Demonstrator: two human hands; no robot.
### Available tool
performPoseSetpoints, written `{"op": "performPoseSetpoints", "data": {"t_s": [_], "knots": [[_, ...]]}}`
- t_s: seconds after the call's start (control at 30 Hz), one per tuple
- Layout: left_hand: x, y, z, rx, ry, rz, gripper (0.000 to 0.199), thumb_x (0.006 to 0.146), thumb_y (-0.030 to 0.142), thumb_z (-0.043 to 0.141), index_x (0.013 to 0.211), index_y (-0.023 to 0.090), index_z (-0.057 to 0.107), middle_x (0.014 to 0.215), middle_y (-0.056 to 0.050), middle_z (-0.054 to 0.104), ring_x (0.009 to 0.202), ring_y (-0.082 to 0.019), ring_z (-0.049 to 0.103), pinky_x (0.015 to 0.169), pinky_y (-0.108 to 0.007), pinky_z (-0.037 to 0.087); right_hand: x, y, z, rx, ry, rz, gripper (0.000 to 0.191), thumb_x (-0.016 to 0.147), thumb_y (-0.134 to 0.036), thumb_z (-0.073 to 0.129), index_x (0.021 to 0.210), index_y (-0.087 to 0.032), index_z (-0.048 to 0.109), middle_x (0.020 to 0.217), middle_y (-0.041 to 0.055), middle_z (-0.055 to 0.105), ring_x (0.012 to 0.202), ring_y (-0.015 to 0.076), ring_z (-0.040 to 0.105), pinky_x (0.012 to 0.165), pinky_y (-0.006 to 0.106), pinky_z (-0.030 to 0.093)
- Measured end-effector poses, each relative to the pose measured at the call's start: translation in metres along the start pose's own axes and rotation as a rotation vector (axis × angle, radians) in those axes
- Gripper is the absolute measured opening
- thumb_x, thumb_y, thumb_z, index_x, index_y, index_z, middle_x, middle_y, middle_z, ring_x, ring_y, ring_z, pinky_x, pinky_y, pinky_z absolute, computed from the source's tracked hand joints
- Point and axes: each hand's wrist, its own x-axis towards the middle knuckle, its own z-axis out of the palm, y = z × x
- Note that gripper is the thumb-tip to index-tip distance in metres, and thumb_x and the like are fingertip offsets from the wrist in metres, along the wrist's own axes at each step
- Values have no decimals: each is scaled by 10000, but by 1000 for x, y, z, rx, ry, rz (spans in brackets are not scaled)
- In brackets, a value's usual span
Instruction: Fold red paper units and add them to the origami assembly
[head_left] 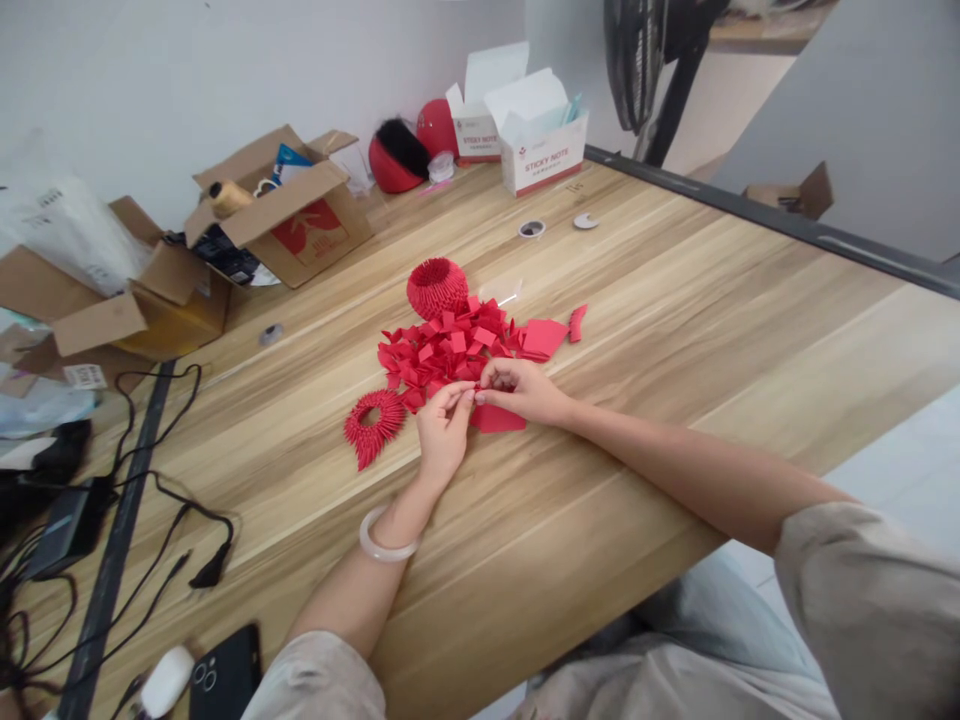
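Observation:
My left hand (445,428) and my right hand (528,388) meet fingertip to fingertip, pinching a small red paper piece (478,388) between them. Most of that piece is hidden by the fingers. Just beyond them lies a heap of small red paper pieces (450,345). A round red folded-paper bowl (437,288) stands behind the heap. To the left of my left hand is a red ring of folded paper with a pointed tail (373,422). Flat red paper sheets (501,418) lie under my right hand, with more red paper (543,340) to the right of the heap.
Open cardboard boxes (300,225) line the wall at the left, and white sticky note boxes (545,150) stand at the back. Rolls of tape (532,229) lie on the wooden table (712,330). Black cables (161,470) and a phone (225,675) are at the left.

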Motion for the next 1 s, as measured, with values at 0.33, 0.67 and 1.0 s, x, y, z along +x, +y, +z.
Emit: {"op": "performPoseSetpoints", "data": {"t_s": [0.33,0.67,1.0], "knots": [[0,1,1,-36,0,-8,189,764,280,619,876,133,658,833,-71,714,749,-145,672,719,-260,543,0,1,0,34,-11,0,270,679,-359,685,734,-161,510,602,-22,552,543,89,501,518,206,396],[-1,2,2,-68,13,-20,193,758,286,631,878,135,647,836,-70,711,760,-144,672,719,-258,545,0,-2,-1,18,-25,-12,271,706,-383,663,738,-161,511,613,-18,554,551,87,502,528,211,406],[-1,3,2,-79,21,-12,186,764,281,630,872,129,636,807,-64,710,722,-131,671,700,-240,541,0,2,1,64,-8,-19,278,713,-393,660,757,-167,505,658,-3,592,585,102,540,543,217,420]]}}
